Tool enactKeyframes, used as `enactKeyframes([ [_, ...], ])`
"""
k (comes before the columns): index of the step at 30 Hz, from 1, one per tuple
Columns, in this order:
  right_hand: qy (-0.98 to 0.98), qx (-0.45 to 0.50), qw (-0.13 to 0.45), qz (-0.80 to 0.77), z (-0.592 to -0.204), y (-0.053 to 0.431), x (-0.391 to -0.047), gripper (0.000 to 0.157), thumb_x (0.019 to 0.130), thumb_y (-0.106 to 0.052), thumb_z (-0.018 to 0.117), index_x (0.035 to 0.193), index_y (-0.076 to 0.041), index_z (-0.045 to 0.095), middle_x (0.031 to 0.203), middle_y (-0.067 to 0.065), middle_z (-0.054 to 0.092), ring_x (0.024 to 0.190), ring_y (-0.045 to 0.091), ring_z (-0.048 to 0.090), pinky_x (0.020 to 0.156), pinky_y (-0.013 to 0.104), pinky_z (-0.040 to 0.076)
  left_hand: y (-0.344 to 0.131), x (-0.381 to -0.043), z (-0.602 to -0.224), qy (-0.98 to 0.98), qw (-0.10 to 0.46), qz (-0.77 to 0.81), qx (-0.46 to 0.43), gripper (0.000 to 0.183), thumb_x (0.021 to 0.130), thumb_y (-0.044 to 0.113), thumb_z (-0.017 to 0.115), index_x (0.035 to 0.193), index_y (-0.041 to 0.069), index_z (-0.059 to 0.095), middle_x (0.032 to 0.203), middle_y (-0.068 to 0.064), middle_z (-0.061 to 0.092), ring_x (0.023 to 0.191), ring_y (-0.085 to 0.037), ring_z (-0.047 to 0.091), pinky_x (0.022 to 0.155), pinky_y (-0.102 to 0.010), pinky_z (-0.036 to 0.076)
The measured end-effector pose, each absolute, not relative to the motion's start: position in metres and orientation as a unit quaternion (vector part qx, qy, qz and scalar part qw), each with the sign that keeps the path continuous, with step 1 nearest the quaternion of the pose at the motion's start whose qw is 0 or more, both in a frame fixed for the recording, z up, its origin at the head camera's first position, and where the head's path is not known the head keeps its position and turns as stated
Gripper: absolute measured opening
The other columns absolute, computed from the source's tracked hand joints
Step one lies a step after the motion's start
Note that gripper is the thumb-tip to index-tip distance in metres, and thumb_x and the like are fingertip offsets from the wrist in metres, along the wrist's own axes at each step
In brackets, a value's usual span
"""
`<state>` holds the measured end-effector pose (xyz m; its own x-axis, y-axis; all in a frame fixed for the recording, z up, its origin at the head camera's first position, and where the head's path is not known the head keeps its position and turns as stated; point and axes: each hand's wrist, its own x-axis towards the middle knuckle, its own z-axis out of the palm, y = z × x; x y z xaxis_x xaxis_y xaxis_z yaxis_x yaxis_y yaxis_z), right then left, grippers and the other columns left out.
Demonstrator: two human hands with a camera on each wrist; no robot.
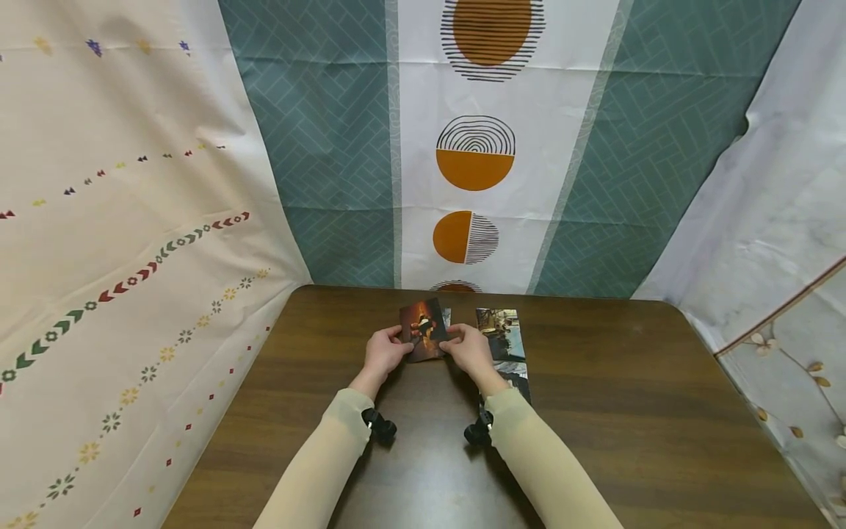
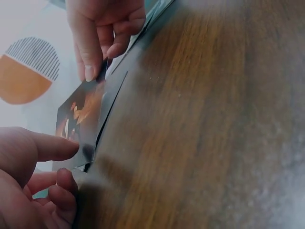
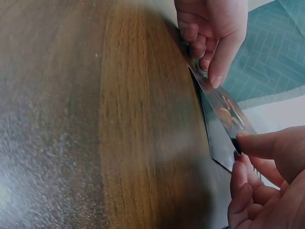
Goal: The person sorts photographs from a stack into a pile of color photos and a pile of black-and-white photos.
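Both hands hold one dark photo print (image 1: 424, 330) with an orange-red glowing picture, tilted above the far part of the table. My left hand (image 1: 385, 350) pinches its left edge between thumb and fingers, and my right hand (image 1: 471, 348) pinches the right edge. Beneath it another flat print (image 3: 217, 136) lies on the tabletop, mostly covered by the held one. Right of my right hand lies a print with a street-like picture (image 1: 502, 335). A further print (image 1: 517, 377) lies just below that one, partly hidden by the right wrist.
The brown wooden table (image 1: 615, 411) has rounded far corners. Behind it hangs a teal and white curtain (image 1: 330, 162) with orange circles. Patterned cloths hang at the left (image 1: 132, 257) and right (image 1: 773, 242). A dark camera is strapped to each wrist.
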<state>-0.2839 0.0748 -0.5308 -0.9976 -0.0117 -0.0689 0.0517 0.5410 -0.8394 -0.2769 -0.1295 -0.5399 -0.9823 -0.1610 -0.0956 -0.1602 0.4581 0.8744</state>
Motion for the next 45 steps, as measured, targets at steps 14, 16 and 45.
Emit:
enactKeyframes([
  [14,0.880,0.006,0.019,-0.475,-0.523,0.090,-0.286,0.040,0.106,-0.023,0.069,0.143,-0.006,0.069,0.131,0.015,0.073,0.123,0.036,0.067,0.099,0.054,0.054,-0.107,-0.280,-0.535,-0.833,0.028,-0.550,0.056,0.058,0.094,0.009,0.081,0.149,0.005,0.064,0.102,-0.008,0.063,0.095,-0.024,0.056,0.079,-0.034,0.050],
  [16,0.878,0.009,0.019,-0.478,-0.520,0.094,-0.286,0.040,0.109,-0.024,0.065,0.145,-0.007,0.068,0.140,0.015,0.069,0.130,0.037,0.063,0.104,0.055,0.052,-0.103,-0.280,-0.534,-0.832,0.028,-0.551,0.056,0.058,0.094,0.010,0.081,0.149,0.007,0.064,0.105,-0.009,0.064,0.098,-0.025,0.057,0.080,-0.036,0.051],
  [45,0.887,0.019,0.019,-0.461,-0.519,0.190,-0.290,0.043,0.104,-0.019,0.070,0.146,-0.009,0.068,0.127,0.019,0.073,0.094,0.036,0.069,0.071,0.040,0.053,-0.024,-0.291,-0.532,-0.830,-0.021,-0.557,0.005,0.051,0.101,0.007,0.067,0.151,0.004,0.060,0.100,-0.005,0.064,0.088,-0.019,0.054,0.074,-0.033,0.043],
])
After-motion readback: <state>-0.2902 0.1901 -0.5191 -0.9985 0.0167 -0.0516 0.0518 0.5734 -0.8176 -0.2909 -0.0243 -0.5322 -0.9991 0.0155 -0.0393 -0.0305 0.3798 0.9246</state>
